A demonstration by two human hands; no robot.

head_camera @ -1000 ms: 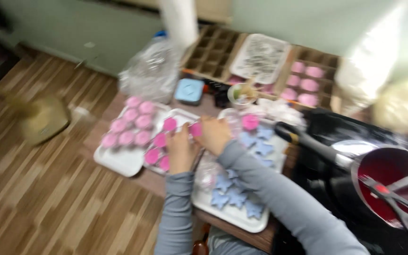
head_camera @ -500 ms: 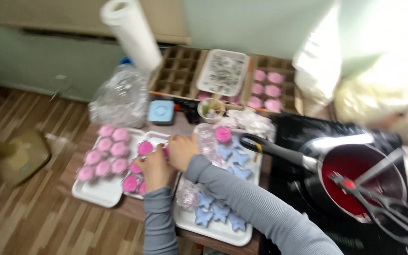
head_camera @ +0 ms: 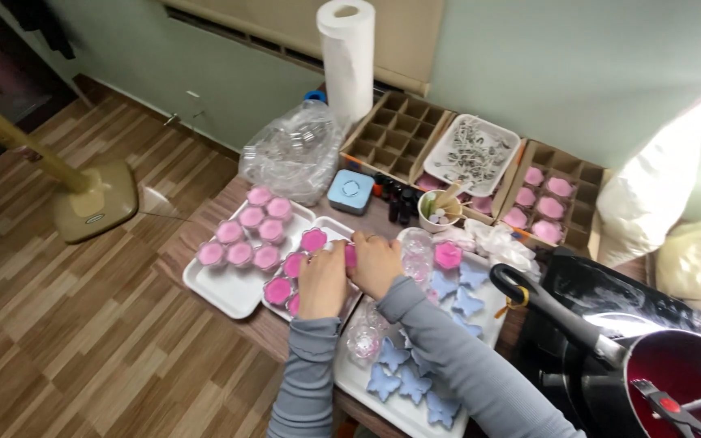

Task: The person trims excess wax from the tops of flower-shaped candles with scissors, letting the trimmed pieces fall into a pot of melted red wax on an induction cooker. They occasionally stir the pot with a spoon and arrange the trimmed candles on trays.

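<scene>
We see both hands, left hand (head_camera: 322,280) and right hand (head_camera: 376,261), with fingers closed around a pink wax-filled clear cup (head_camera: 349,254) above the white rectangular tray (head_camera: 229,294); crowded neighbouring cups there could get knocked over.

Counts on the worktop (head_camera: 196,231)

Six pink candles in clear cups sit on the left white tray (head_camera: 229,294), and at least four more show on the middle tray (head_camera: 336,229) (some hidden by the hands). One pink candle (head_camera: 448,255) and about ten blue butterfly shapes (head_camera: 406,381) lie on the right tray. Five pink candles fill the cardboard divider box (head_camera: 590,174). One paper towel roll (head_camera: 347,57), one pot (head_camera: 675,381).
</scene>
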